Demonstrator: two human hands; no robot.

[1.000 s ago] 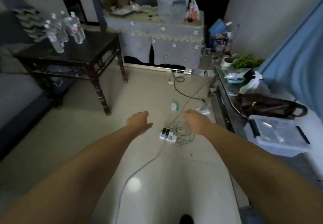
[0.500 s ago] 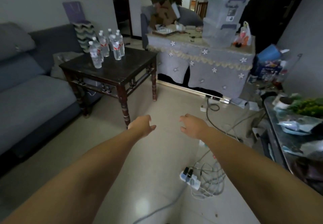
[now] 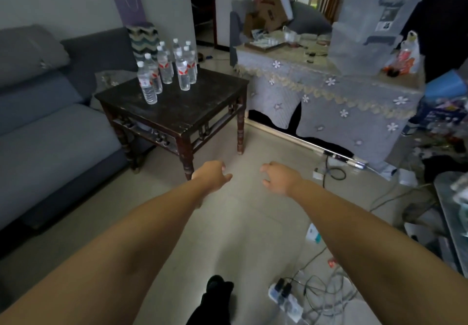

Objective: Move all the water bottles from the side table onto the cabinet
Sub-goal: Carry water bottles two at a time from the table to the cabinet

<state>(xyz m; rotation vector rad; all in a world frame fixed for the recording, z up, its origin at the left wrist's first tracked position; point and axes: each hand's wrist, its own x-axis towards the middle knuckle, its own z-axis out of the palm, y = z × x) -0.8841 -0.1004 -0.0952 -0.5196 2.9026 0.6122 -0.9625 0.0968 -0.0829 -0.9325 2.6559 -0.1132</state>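
Left hand (image 3: 211,176) and right hand (image 3: 279,178) reach forward, fingers loosely curled, gripping nothing — this looks like the approach step. At eleven o'clock the water bottles (image 3: 168,70) stand clustered at the far-left corner of the side table (image 3: 192,104). Bare floor lies between; the sofa (image 3: 50,127) hems the table's nine o'clock side. At five o'clock, a power strip (image 3: 286,299) and cables — mind those.

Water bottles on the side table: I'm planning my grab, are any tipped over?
All upright: the water bottles stand caps-up on the side table.

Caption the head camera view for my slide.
Both empty hands reach toward water bottles clustered upright on the dark side table.
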